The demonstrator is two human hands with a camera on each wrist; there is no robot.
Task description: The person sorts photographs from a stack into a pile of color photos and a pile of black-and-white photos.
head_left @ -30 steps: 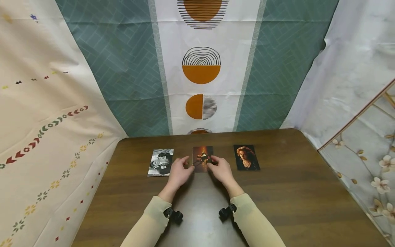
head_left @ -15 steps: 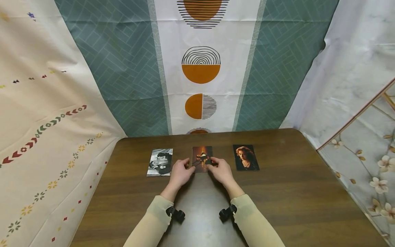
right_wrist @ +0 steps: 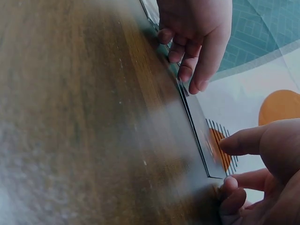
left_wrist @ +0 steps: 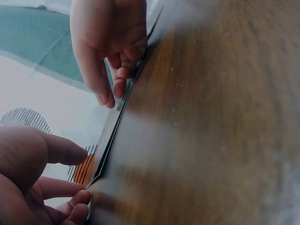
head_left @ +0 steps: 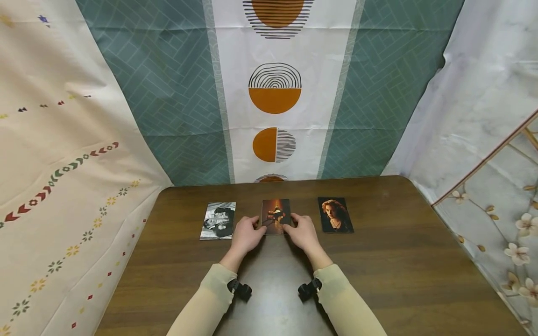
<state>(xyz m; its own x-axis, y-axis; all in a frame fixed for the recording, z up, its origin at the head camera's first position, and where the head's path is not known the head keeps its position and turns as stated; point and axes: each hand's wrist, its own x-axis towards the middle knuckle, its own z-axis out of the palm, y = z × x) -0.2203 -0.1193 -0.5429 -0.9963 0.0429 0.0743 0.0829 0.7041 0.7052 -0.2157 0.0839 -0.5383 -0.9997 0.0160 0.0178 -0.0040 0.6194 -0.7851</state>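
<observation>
A colourful photo card (head_left: 276, 213) with a warm orange glow lies on the table between my two hands. My left hand (head_left: 245, 234) is at its left side, thumb tip at the lower left corner. On the other side my right hand (head_left: 303, 232) has thumb and forefinger at the right edge. In the left wrist view the fingertips (left_wrist: 80, 197) of my left hand meet the card's near corner. The right wrist view has my right fingertips (right_wrist: 229, 183) close against the opposite corner. Thumbs and forefingers stand spread, the rest loosely bent.
A black-and-white photo card (head_left: 218, 221) lies left of my left hand. To the right is a dark portrait card (head_left: 336, 214). The brown wooden table (head_left: 403, 261) ends at a patterned green and white cloth (head_left: 273, 116). Side cloths (head_left: 483, 116) border the table.
My right forefinger has shifted slightly right, from over the middle card's right side to its edge. My left hand and the three cards stay nearly where they were.
</observation>
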